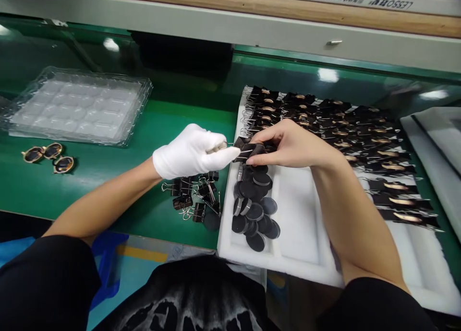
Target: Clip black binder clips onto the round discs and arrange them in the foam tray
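My left hand (196, 151), in a white glove, is closed on a black binder clip (242, 146) and pinches its wire handles. My bare right hand (293, 143) pinches a dark piece (257, 151) at the clip's mouth; my fingers hide much of it, so its exact kind does not show. Both hands meet over the left edge of a white foam tray (284, 261). Beneath them, black round discs (255, 211) lie heaped in the tray. Loose binder clips (184, 186) are piled on the green table just left of it.
Rows of clipped black pieces with gold-coloured parts (340, 122) fill the tray's back and right. At the left are clear plastic blister trays (75, 105) and gold-rimmed round pieces (53, 150). A pale ledge (230, 31) crosses the back; white foam (441, 129) lies far right.
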`<state>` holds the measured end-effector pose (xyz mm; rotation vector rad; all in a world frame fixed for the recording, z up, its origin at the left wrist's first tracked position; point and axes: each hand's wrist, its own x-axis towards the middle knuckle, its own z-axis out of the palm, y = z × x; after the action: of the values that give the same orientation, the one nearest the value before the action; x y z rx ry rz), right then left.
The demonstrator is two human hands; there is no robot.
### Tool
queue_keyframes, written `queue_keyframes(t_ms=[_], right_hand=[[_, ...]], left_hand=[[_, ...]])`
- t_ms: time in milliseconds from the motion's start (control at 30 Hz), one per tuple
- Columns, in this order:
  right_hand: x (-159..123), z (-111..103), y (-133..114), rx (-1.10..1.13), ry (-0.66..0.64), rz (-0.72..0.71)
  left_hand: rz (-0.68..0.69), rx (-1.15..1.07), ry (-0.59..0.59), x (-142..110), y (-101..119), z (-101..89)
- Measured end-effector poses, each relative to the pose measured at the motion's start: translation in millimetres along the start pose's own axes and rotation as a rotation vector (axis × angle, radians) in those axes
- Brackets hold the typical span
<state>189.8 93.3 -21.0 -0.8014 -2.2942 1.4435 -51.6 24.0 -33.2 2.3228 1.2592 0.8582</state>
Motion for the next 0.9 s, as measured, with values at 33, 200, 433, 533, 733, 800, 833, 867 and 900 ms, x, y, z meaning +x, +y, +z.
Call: queue_keyframes(t_ms=[33,200,433,533,733,800,833,867,900], right_hand=[[0,0,-1,-0.02,0.002,-0.017],[-2,0,-5,-0.116,0.004,-0.028],[-4,18,-12,-0.479,0.419,-0.201],[-2,26,-13,-0.614,0.504,-0.225],[-5,11,-13,-0.518,0.485,-0.346],[-8,5,-13,-0.26,0.4,-0.252],[-8,3,-13,-0.129,0.36,-0.178],[-8,2,-13,-0.018,0.33,-0.105],[-8,3,-13,0.062,0.314,-0.049]], left_hand=[[-0.002,-0.001,-0.003,0,1,-0.5],[-0.09,0.002,-0.117,3,1,-11.0],[-0.566,-0.544,-0.263,7,-5,-14.5],[-0.635,-0.74,-0.306,8,-2,-15.0],[-0.444,-0.611,-0.155,7,5,-33.0],[-0.381,-0.53,-0.141,7,5,-38.3],[-0.349,-0.489,-0.138,6,6,-40.1],[-0.324,-0.447,-0.137,6,6,-41.3],[-0.306,-0.406,-0.136,6,6,-42.0]])
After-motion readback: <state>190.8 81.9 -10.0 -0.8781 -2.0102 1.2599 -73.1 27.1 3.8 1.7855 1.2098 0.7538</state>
